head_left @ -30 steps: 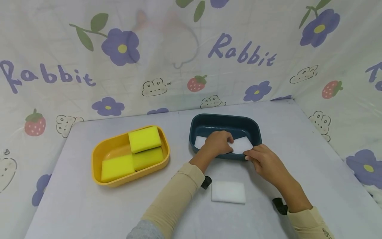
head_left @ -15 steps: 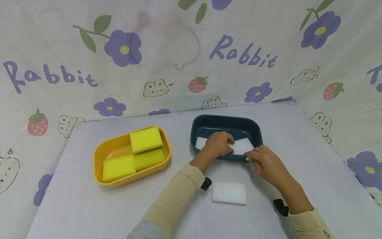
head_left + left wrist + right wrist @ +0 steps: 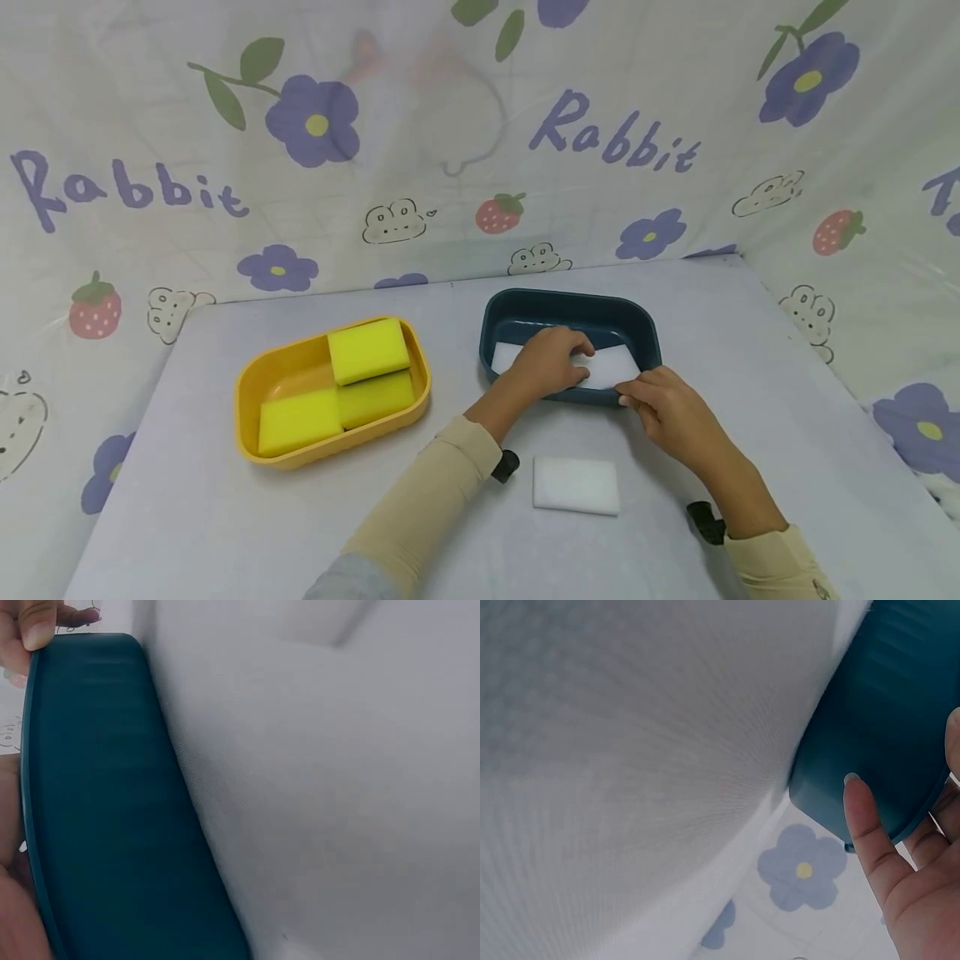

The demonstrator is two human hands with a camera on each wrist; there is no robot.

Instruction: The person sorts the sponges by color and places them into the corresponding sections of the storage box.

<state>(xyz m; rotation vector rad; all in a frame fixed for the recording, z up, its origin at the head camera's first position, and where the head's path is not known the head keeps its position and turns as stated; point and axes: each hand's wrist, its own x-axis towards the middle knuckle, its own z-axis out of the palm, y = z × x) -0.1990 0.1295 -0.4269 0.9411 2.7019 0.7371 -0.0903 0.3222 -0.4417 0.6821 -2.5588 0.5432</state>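
Observation:
A dark teal tub (image 3: 570, 312) stands toward the back right of the table. Flat white sponges lie inside it, one piece (image 3: 505, 357) showing left of my left hand and another (image 3: 611, 368) to its right. My left hand (image 3: 550, 362) reaches over the tub's front wall, its thumb and forefinger bent apart above the white sponges; some of its fingers are hidden. At the front right corner, my right hand (image 3: 663, 408) pinches the tub's rim. The right wrist view shows a finger of that hand lying along the outer wall (image 3: 885, 750).
To the left, a yellow tub (image 3: 288, 379) holds several yellow sponges (image 3: 300, 422), one stacked (image 3: 369, 350) at its right end. A single white sponge (image 3: 576, 485) lies on the table between my forearms. A printed curtain (image 3: 450, 167) hangs behind the table.
My left hand and forearm have shifted slightly to the left, and the gap between thumb and forefinger looks wider. The right hand keeps its place on the rim.

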